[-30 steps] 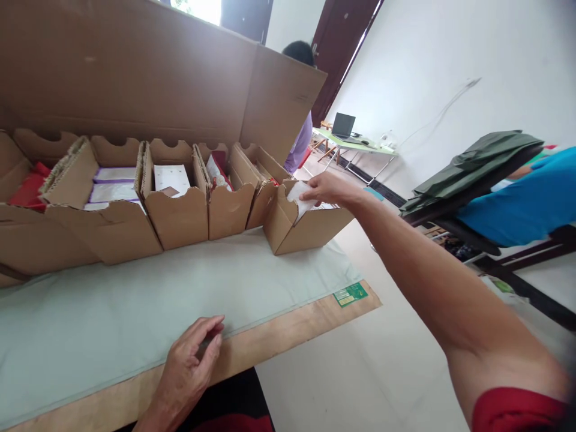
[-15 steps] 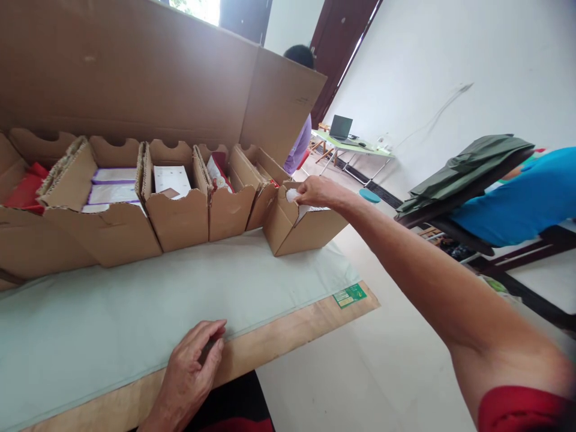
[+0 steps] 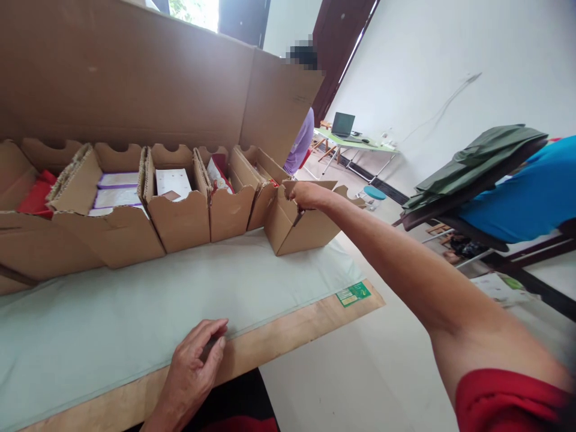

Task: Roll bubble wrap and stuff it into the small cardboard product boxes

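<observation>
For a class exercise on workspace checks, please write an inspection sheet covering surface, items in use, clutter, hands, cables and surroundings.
Surface: pale green cloth on a wooden board; green label near its corner.
Items in use: angled cardboard box, right of a row of open boxes.
Clutter: dark green fabric draped over a chair.
Hands: right hand at the angled box's opening, grip hidden; left hand half-curled near the board's front edge, holding nothing visible.
Cables: thin cable against the white wall.
Surroundings: laptop on a folding table; blue stool; person in purple behind the cardboard panel.
</observation>
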Demonstrator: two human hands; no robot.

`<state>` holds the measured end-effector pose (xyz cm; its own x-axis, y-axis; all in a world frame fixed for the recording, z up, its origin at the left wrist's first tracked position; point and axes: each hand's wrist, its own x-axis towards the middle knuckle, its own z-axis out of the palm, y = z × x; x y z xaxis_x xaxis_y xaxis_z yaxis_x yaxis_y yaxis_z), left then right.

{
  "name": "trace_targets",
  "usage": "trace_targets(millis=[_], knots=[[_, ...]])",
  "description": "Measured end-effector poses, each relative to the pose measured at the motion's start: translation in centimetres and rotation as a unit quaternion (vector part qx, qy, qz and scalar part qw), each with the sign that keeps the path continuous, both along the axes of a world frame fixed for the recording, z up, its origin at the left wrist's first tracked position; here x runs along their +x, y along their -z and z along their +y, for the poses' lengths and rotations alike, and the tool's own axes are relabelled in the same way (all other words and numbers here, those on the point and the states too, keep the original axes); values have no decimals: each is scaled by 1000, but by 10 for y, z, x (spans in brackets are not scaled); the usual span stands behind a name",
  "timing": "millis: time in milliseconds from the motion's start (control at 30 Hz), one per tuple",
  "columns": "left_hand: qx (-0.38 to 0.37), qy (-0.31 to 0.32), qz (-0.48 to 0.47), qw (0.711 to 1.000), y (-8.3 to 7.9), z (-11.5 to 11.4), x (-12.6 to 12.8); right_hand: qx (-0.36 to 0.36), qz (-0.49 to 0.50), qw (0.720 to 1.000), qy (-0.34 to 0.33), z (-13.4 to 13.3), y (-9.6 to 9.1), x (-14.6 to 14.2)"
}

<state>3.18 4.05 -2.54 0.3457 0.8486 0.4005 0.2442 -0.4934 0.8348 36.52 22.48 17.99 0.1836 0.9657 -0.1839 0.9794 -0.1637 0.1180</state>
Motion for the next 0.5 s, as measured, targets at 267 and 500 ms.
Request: trace_targets(millis=[267, 500], knots=[[-88, -20, 6, 996, 10, -8, -4, 298, 129, 946, 0, -84, -28, 36], [-84, -7, 71, 994, -35, 12, 13, 471, 300, 819, 132, -190, 37, 118]])
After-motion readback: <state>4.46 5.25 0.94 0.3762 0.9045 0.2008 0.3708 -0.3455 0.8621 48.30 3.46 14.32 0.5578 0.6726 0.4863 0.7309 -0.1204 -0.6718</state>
